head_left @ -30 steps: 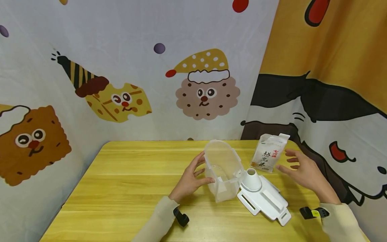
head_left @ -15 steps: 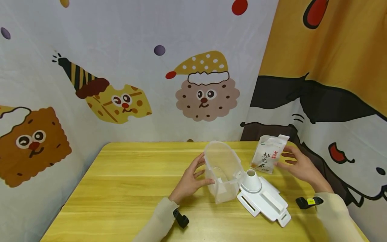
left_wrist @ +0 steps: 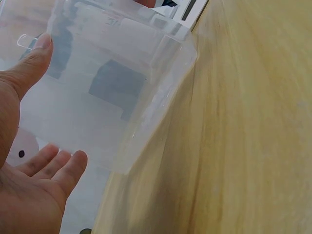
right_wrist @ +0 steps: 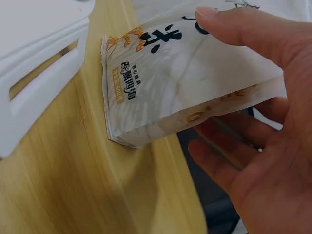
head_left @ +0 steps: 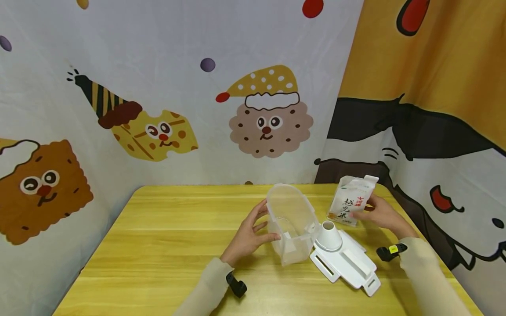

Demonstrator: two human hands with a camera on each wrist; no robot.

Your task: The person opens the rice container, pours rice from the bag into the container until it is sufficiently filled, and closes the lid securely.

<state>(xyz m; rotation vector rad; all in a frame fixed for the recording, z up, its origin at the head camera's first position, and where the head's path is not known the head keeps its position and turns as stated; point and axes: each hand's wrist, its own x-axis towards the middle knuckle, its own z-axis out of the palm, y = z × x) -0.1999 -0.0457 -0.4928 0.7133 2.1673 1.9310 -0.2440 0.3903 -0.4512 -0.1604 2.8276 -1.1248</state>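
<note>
An open-topped translucent plastic container (head_left: 288, 204) stands right of the table's middle. My left hand (head_left: 250, 232) holds its left side, thumb at the near wall and fingers round the far side; in the left wrist view the thumb lies against the clear plastic (left_wrist: 97, 112). A white paper rice bag (head_left: 351, 197) with black and red characters stands upright at the back right. My right hand (head_left: 382, 214) grips its right side, thumb across the printed front (right_wrist: 165, 87) and fingers behind it. Between the two lies a white lid (head_left: 356, 263) with a cone-shaped spout.
The lid's side flaps lie close to the container's right wall and in front of the bag. The light wood table (head_left: 166, 245) ends at the back against a cartoon-print curtain (head_left: 166, 66). Its right edge runs close by the right forearm.
My right hand has moved left from beside the rice bag and taken hold of its right side. The left hand, the container and the lid have stayed put.
</note>
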